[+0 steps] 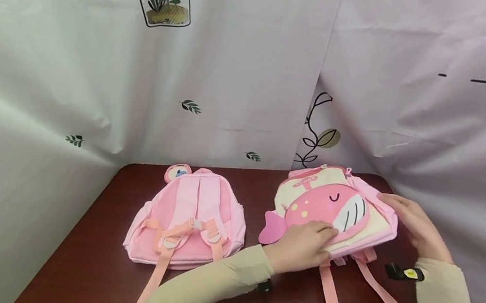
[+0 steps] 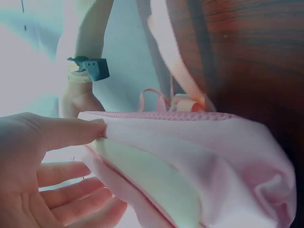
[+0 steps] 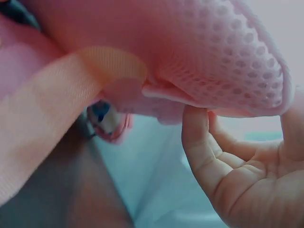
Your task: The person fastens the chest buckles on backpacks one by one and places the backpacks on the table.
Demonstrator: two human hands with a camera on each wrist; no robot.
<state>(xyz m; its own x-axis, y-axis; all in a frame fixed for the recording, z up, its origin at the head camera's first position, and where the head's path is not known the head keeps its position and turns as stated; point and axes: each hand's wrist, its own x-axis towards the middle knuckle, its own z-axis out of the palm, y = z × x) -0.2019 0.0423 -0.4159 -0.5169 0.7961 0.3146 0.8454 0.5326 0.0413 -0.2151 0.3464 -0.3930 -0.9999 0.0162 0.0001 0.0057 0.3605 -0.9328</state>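
A pink and cream backpack (image 1: pixel 322 210) with a smiling whale on its front is tilted up at the table's right side. At its lower front edge, my left hand (image 1: pixel 304 245) holds the bag; the left wrist view shows the thumb on the bottom edge and the other fingers by the front. My right hand (image 1: pixel 416 226) grips the right side. In the right wrist view, its fingers and thumb meet the bag beside the mesh panel (image 3: pixel 228 57). Two peach straps (image 1: pixel 332 296) hang below the bag onto the table.
A second pink backpack (image 1: pixel 236 224) lies at the left with its shoulder straps facing up, a round tag (image 1: pixel 177 170) at its top. Both bags are on a dark red-brown table (image 1: pixel 99 225). Pale printed cloth (image 1: pixel 242 63) surrounds it at the back and sides.
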